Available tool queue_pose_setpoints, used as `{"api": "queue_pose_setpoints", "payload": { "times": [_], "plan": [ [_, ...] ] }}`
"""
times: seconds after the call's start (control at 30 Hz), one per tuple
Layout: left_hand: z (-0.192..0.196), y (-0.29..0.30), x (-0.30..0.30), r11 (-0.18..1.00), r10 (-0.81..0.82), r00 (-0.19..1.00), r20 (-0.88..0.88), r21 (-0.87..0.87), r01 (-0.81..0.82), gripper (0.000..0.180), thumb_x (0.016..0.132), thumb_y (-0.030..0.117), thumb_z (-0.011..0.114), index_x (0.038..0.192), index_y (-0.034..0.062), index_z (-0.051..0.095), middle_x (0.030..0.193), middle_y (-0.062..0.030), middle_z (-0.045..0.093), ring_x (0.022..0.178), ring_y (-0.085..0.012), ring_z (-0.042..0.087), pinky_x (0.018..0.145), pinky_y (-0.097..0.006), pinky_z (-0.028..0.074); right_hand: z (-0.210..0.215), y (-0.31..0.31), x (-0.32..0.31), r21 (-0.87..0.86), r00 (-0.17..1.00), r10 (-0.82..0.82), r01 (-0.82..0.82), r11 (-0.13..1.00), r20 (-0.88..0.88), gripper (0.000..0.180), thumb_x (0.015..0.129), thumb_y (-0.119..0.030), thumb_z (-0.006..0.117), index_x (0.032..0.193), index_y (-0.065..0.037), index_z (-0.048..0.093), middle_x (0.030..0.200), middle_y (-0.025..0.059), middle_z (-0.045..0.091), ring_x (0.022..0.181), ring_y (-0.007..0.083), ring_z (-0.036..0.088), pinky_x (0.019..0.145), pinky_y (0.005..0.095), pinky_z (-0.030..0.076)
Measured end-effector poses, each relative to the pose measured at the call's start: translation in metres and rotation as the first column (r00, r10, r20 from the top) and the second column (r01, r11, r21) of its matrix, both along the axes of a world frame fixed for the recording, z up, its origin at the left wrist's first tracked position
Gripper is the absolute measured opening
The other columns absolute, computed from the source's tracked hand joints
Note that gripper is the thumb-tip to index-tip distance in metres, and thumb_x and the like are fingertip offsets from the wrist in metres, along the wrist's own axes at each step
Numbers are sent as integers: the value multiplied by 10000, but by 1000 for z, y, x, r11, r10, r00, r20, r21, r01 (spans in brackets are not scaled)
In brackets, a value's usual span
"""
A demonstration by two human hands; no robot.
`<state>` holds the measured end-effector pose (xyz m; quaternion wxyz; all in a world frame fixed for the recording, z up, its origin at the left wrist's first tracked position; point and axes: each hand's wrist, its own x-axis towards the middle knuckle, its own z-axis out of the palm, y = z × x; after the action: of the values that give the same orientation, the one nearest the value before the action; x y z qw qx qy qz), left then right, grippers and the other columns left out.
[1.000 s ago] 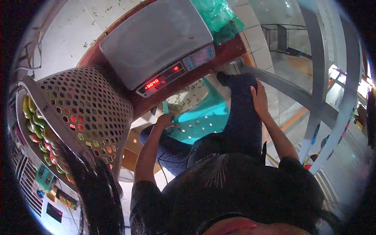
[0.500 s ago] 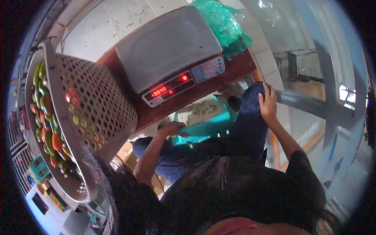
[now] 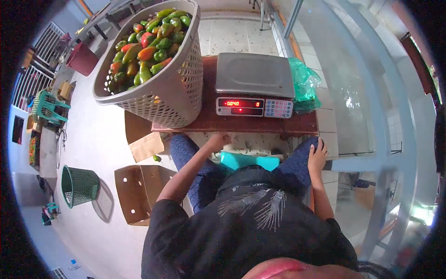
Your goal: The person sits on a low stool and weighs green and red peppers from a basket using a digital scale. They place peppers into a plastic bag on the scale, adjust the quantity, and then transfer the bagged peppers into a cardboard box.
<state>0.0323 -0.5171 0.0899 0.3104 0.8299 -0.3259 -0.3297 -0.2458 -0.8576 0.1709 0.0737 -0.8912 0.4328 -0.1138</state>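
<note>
From up here I count one grey perforated basket [image 3: 160,90] heaped with green, red and orange peppers [image 3: 148,44], one digital scale [image 3: 254,83] with a bare steel pan, one crumpled green plastic bag [image 3: 304,86] just right of the scale, and one dark wooden table [image 3: 260,124] bearing all three. On the floor I see two open cardboard boxes [image 3: 139,193], one small green mesh bin [image 3: 80,185], and a single green pepper [image 3: 157,158] lying loose between the boxes. My left hand [image 3: 217,140] sits under the table's front edge, at or just below it, fingers curled loosely; I cannot tell whether it grips anything. The scale is right above and slightly right of that hand, the basket up and to its left. My right hand [image 3: 318,156] lies flat and spread on my right knee, holding nothing, below the table's right corner. A teal stool seat [image 3: 248,161] shows between my knees.
</note>
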Motion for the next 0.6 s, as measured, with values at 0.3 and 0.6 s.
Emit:
{"api": "queue_pose_setpoints", "payload": {
  "times": [0.3,0.6],
  "plan": [
    [46,65,6,498,-104,68,-992,-111,-860,163,872,122,544,982,13,597,987,-120,605,988,-280,580,892,-463,484,-10,-1,-6,2,992,18,-18,1000,124,506,917,-341,519,1379,-166,412,1370,216,404,1197,435,431,960,522,401],
    [156,-24,-84,598,-196,409,-892,-439,-671,305,961,245,524,1182,35,526,1133,-82,576,1075,-222,549,1038,-376,396,-2,7,-3,-11,995,-41,43,999,95,502,876,-321,574,1327,-134,458,1314,220,447,1139,419,473,923,523,432]
  ]
}}
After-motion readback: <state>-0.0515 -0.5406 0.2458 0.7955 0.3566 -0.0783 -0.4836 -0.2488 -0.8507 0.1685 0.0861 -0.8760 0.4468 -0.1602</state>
